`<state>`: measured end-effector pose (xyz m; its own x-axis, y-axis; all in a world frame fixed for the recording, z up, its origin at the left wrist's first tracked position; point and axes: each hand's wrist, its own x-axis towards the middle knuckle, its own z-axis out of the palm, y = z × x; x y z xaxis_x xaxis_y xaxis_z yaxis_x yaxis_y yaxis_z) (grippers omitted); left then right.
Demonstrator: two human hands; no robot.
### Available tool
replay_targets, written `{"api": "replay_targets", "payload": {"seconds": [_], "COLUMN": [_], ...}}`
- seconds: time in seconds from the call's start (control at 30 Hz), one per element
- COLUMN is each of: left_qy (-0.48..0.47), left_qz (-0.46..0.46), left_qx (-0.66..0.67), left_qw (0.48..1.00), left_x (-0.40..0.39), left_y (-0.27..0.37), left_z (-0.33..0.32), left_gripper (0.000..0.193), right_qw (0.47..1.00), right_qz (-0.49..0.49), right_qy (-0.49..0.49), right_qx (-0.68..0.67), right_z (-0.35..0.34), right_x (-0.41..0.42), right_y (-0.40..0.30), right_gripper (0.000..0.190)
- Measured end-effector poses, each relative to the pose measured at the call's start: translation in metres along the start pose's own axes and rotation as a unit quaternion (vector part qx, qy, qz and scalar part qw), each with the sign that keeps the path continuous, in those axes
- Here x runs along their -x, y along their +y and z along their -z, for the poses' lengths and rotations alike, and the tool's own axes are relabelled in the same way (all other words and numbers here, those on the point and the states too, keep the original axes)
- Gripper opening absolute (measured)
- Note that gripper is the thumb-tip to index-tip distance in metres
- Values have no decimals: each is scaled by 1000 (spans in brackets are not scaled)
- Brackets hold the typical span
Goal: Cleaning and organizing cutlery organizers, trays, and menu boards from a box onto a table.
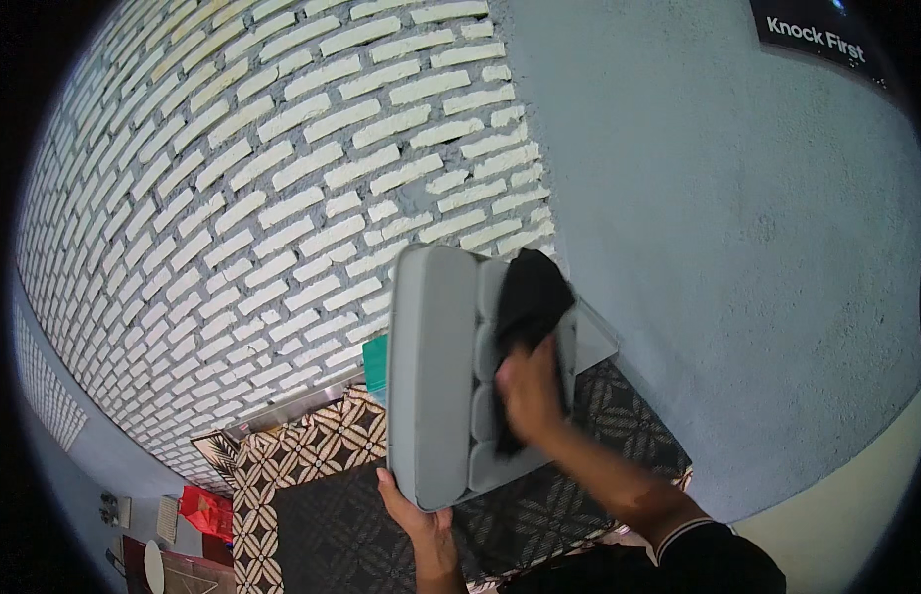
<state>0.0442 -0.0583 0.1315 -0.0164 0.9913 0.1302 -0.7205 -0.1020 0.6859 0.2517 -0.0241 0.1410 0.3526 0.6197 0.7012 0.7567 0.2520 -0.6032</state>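
Observation:
My left hand (416, 512) grips the lower edge of a grey plastic tray (449, 371) with rounded sections, one long and several small. The tray is held tilted up over a table covered with a patterned cloth (319, 431). In my right hand (531, 390) is a bunched black cloth (533, 297), pressed against the small sections on the tray's right side. The right hand and the cloth are blurred. Part of the small sections is hidden behind the cloth and hand.
Behind the tray, a teal object (375, 364) shows at left and a pale, see-through piece (597, 338) at right. A white brick wall (304, 185) meets a grey wall (690, 223) in a corner. A red bag (206, 512) and a leaf-patterned panel (217, 454) are at lower left.

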Motion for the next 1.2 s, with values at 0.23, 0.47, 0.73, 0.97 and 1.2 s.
{"api": "replay_targets", "payload": {"seconds": [0.23,0.47,0.73,0.97,1.2], "left_qy": [50,-16,24,22,79], "left_qz": [0,1,-87,-162,-92], "left_qx": [119,87,-86,-36,87], "left_qw": [992,996,992,986,989], "left_x": [-13,-12,-13,-4,-22], "left_y": [6,13,23,33,11], "left_z": [8,66,92,78,54], "left_gripper": [55,54,57,62,54], "right_qw": [981,968,964,981,857], "right_qz": [84,-148,192,-60,-377], "right_qy": [-87,144,58,123,-9], "right_qx": [-151,-142,-177,-141,-352], "right_z": [10,25,40,1,-69], "right_x": [71,-48,-69,-31,87], "right_y": [-40,66,-38,52,69], "right_gripper": [49,48,31,56,60]}}
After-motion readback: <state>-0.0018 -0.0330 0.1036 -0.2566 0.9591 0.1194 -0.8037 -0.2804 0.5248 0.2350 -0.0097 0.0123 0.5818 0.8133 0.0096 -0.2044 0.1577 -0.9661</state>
